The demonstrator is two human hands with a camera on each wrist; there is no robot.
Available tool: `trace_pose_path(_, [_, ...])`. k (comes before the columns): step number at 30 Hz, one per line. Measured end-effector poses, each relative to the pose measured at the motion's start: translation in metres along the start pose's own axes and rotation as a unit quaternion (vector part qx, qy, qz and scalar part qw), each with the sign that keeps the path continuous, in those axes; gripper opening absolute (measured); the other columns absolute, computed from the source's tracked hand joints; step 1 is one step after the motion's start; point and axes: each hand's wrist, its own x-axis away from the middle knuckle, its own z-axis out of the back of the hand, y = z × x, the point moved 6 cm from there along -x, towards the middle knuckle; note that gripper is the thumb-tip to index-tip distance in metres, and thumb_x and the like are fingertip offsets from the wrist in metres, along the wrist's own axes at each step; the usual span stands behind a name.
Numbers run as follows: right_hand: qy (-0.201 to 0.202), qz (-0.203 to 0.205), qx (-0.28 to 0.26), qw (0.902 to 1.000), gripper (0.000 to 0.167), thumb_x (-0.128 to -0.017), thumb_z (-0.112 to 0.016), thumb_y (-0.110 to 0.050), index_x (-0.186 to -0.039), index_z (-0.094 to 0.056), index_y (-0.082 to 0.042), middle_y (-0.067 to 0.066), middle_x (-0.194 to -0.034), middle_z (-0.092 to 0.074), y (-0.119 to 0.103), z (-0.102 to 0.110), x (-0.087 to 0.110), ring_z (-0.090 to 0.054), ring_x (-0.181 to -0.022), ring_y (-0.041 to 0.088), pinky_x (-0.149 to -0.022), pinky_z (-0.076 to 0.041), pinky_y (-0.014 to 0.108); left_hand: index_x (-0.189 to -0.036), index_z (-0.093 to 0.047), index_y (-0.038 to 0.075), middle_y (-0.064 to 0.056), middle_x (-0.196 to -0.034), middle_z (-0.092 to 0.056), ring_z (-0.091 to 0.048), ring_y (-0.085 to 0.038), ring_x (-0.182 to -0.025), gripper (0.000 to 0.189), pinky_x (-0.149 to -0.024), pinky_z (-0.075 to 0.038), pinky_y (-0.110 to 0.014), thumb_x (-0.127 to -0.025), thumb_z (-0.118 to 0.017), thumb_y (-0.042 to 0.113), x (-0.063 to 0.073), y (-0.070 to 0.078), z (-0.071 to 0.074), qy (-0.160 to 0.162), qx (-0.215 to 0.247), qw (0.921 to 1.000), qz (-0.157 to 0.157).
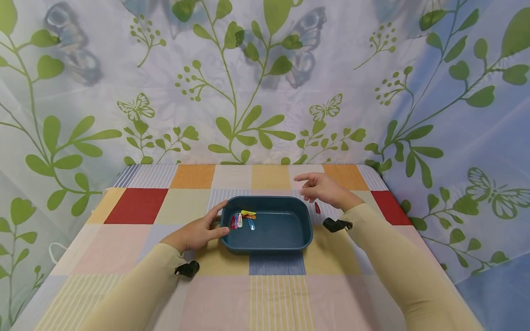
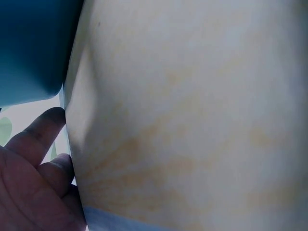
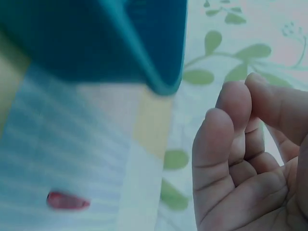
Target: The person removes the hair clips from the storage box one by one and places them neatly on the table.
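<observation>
A dark blue-green plastic basin (image 1: 273, 230) stands in the middle of the table. Several colourful snap hair clips (image 1: 243, 219) lie together at its left end. My left hand (image 1: 198, 232) rests against that end, with its thumb at the rim and its index finger stretched along the far corner. Just outside the basin's right side lies one red hair clip (image 1: 317, 208), also visible in the right wrist view as a small red clip (image 3: 68, 200). My right hand (image 1: 320, 188) hovers above and beyond it, index finger extended, the others loosely bent, holding nothing.
A patchwork-patterned cloth (image 1: 215, 299) covers the table. Behind and beside it hangs a pale curtain (image 1: 265, 92) printed with green leaves and butterflies. Black wrist cameras (image 1: 337, 225) sit on both sleeves. A white loop (image 1: 57, 250) shows at the table's left edge.
</observation>
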Motion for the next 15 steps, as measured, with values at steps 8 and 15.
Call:
trace_pose_path(8, [0.032, -0.048, -0.007, 0.9983, 0.052, -0.103, -0.067, -0.011, -0.152, -0.053, -0.003, 0.020, -0.104, -0.072, 0.040, 0.024, 0.012, -0.067, -0.086, 0.032, -0.074, -0.060, 0.031, -0.168, -0.008, 0.046, -0.019, -0.166, -0.041, -0.042, -0.047, -0.151, 0.091, -0.119, -0.028, -0.075, -0.098, -0.065, 0.061, 0.002, 0.002, 0.001, 0.002, -0.003, 1.0000, -0.001])
trace_pose_path(15, [0.054, -0.075, -0.013, 0.9956, 0.053, -0.101, -0.067, -0.008, -0.151, -0.051, 0.002, 0.017, -0.090, -0.070, 0.068, 0.033, 0.020, -0.066, -0.081, 0.029, -0.073, -0.061, 0.033, -0.168, -0.007, 0.045, -0.020, -0.166, -0.041, -0.040, -0.048, -0.151, 0.092, -0.117, -0.029, -0.078, -0.098, -0.065, 0.061, 0.002, 0.003, 0.000, -0.001, -0.005, 1.0000, 0.001])
